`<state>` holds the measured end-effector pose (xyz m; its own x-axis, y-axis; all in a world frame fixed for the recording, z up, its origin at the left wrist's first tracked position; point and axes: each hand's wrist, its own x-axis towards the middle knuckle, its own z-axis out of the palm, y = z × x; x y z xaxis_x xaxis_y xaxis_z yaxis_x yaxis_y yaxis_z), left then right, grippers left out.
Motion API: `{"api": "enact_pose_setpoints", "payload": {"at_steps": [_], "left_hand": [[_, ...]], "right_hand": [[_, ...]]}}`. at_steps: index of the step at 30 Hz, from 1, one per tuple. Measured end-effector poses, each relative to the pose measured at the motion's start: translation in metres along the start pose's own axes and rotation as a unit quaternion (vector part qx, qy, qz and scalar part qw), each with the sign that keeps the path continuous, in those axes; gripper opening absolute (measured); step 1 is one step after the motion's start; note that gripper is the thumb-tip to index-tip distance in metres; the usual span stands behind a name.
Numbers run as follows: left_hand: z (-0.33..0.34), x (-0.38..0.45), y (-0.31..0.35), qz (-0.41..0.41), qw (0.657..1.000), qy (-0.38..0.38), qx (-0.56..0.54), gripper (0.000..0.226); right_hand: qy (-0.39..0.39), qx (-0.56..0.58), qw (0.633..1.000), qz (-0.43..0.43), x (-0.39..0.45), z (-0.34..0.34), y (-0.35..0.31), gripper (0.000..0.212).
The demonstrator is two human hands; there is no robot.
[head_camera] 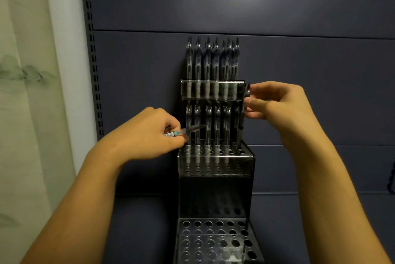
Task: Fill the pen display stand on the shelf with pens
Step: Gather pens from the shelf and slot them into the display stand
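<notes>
A dark tiered pen display stand [215,195] stands on the shelf against the back panel. Several pens [212,60] fill its top tier, and several more pens [217,127] stand in the back row of the middle tier. My right hand [277,103] pinches the top of a dark pen [241,129] whose tip sits in the rightmost hole of that row. My left hand [149,135] grips a clear pen [188,130] with a teal band, held nearly level and pointing right at the stand's left side. The bottom tier's holes [213,240] hold no pens.
A dark blue shelf back panel [235,7] rises behind the stand, with a perforated upright rail [94,60] at its left. A pale curtain [25,92] hangs further left. The dark shelf surface [139,221] spreads on both sides of the stand.
</notes>
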<state>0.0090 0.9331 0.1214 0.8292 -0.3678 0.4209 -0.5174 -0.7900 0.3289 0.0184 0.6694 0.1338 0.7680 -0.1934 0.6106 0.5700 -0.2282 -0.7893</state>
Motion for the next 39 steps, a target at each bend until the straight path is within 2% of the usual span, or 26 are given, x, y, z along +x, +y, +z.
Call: {"api": "enact_pose_setpoints", "payload": {"at_steps": [12,17,23,32,34,37,39], "left_hand": [[0.002,0.001,0.0,-0.002,1.0,-0.006,0.007,0.033],[0.003,0.002,0.0,-0.005,1.0,-0.007,0.006,0.033],[0.004,0.002,0.002,-0.001,1.0,-0.011,0.01,0.033],[0.002,0.0,0.004,-0.003,1.0,-0.008,0.013,0.033],[0.002,0.0,0.004,-0.001,1.0,-0.004,0.013,0.034],[0.002,0.0,0.004,0.0,1.0,-0.001,0.012,0.034],[0.003,-0.001,0.006,0.004,1.0,-0.002,0.008,0.034]], "right_hand": [[0.041,-0.067,0.997,-0.003,-0.002,0.002,0.0,0.017],[0.015,-0.131,0.991,-0.016,-0.006,0.001,-0.007,0.011],[-0.056,-0.202,0.976,0.053,-0.01,0.009,-0.006,0.01],[-0.073,-0.264,0.956,0.102,-0.012,0.003,-0.013,0.014],[-0.063,-0.291,0.951,0.08,-0.012,0.0,-0.014,0.015],[-0.03,-0.295,0.955,-0.022,-0.016,-0.003,-0.021,0.01],[-0.057,-0.282,0.953,-0.094,-0.022,-0.001,-0.029,0.014]]}}
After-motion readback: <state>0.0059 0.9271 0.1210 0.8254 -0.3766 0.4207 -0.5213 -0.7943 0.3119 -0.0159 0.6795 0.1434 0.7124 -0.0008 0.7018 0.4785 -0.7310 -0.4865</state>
